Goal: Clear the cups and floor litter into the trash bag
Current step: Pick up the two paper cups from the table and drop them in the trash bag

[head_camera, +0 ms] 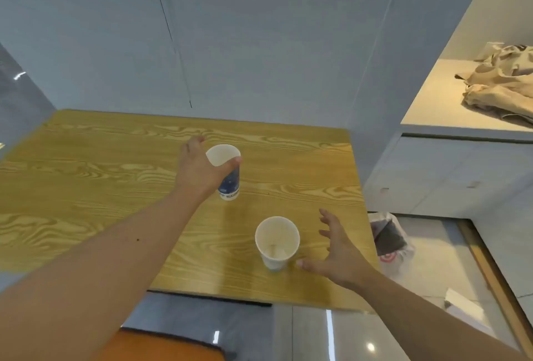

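Two bare forearms, no sleeves, left hand (199, 170), right hand (340, 257)

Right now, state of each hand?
Left hand: closed around the far paper cup on the table.
Right hand: open, fingers spread beside the near paper cup, not gripping it.

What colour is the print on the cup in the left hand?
Dark blue on white, on the far cup gripped by the left hand; head view.
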